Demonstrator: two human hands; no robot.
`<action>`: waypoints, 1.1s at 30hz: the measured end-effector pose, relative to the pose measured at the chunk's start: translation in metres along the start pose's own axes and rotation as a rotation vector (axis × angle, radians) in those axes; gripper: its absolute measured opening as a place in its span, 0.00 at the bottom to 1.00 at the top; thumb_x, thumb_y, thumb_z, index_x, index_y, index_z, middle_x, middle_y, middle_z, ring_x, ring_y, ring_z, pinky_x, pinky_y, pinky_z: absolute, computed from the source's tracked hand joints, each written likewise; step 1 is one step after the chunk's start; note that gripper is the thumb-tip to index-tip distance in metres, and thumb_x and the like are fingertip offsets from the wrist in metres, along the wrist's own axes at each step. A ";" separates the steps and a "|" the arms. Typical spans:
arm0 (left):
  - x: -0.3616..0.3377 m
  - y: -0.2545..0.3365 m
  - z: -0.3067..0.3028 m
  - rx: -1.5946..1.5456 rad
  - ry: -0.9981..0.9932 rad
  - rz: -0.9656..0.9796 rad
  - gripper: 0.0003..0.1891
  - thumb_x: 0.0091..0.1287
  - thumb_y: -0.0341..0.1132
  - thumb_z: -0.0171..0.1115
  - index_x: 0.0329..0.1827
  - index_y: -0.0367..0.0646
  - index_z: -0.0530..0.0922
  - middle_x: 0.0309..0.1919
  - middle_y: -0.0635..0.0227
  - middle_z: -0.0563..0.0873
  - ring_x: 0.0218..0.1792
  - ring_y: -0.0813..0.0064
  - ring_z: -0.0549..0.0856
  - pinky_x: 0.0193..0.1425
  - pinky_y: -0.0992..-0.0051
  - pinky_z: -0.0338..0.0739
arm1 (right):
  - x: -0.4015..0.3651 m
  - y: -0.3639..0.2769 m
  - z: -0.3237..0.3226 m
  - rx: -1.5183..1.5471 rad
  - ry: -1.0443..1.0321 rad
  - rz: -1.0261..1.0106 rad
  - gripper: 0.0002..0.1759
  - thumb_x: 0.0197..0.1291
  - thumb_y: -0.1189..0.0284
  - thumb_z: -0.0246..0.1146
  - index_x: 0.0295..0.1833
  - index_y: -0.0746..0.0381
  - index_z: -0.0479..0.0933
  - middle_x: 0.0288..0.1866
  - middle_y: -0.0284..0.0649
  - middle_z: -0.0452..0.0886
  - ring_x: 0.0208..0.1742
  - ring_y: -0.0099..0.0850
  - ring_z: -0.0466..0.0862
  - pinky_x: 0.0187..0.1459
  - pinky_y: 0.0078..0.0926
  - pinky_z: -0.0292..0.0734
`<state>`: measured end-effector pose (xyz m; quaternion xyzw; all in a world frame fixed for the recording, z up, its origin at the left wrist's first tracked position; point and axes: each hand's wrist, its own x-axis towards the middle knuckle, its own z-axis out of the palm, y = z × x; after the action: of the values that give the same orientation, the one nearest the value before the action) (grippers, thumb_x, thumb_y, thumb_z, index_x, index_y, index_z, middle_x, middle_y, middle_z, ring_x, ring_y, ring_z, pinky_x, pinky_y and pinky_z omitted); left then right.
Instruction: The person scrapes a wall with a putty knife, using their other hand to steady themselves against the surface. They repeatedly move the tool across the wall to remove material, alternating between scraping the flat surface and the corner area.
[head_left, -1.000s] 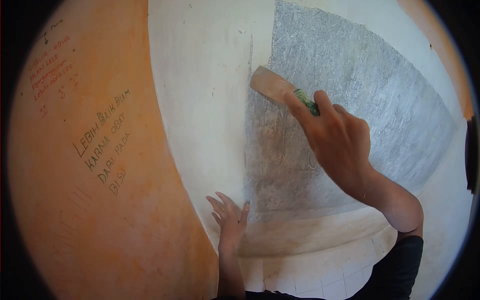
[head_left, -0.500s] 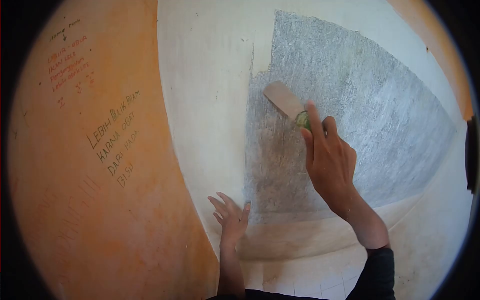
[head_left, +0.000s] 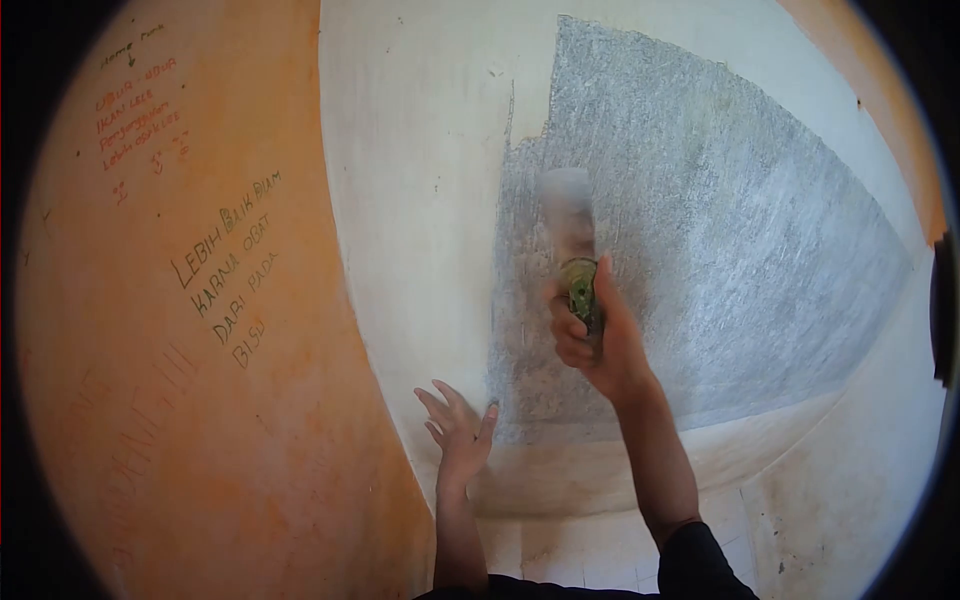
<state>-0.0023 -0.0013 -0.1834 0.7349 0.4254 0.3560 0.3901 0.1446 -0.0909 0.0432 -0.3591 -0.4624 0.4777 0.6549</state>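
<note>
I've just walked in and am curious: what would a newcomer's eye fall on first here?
Probably the big, rough gray patch on the white wall, filling much of the middle and right, with the right hand holding a blurred scraper in front of it. Next might come the red and dark handwriting across the orange wall at the left.

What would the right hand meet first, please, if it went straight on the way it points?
Probably the rough grey wall patch, with the green-handled flat-bladed scraper in the right hand leading; the blade is blurred, so whether it touches is unclear.
</note>
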 end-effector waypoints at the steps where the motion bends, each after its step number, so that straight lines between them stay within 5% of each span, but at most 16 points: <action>1: 0.000 0.000 0.000 -0.009 0.000 0.000 0.57 0.73 0.59 0.58 0.81 0.43 0.21 0.77 0.33 0.17 0.80 0.36 0.25 0.79 0.35 0.29 | 0.004 0.003 0.007 0.090 0.047 0.003 0.30 0.76 0.40 0.46 0.47 0.58 0.73 0.23 0.25 0.64 0.18 0.17 0.63 0.17 0.17 0.56; 11: 0.000 -0.004 -0.002 -0.001 -0.006 0.004 0.59 0.72 0.55 0.63 0.82 0.47 0.21 0.78 0.38 0.17 0.81 0.38 0.28 0.79 0.37 0.30 | 0.018 0.017 0.045 0.447 -0.055 -0.018 0.28 0.76 0.39 0.45 0.39 0.53 0.67 0.22 0.22 0.59 0.17 0.14 0.54 0.17 0.14 0.47; 16: -0.003 0.000 -0.006 -0.037 -0.019 0.033 0.57 0.73 0.56 0.59 0.82 0.44 0.23 0.76 0.32 0.18 0.80 0.35 0.26 0.78 0.34 0.29 | 0.035 0.003 0.073 0.332 0.082 -0.113 0.28 0.75 0.39 0.46 0.38 0.53 0.67 0.22 0.22 0.57 0.17 0.15 0.52 0.17 0.16 0.45; 33: -0.004 0.001 -0.012 -0.045 -0.072 0.059 0.55 0.74 0.54 0.60 0.82 0.45 0.23 0.77 0.35 0.17 0.80 0.37 0.24 0.78 0.35 0.26 | 0.028 0.023 0.098 0.445 0.211 -0.087 0.26 0.77 0.41 0.47 0.38 0.52 0.68 0.22 0.22 0.57 0.17 0.14 0.52 0.15 0.16 0.44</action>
<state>-0.0143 -0.0019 -0.1782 0.7506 0.3813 0.3500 0.4108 0.0479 -0.0552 0.0608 -0.2338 -0.2900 0.4992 0.7823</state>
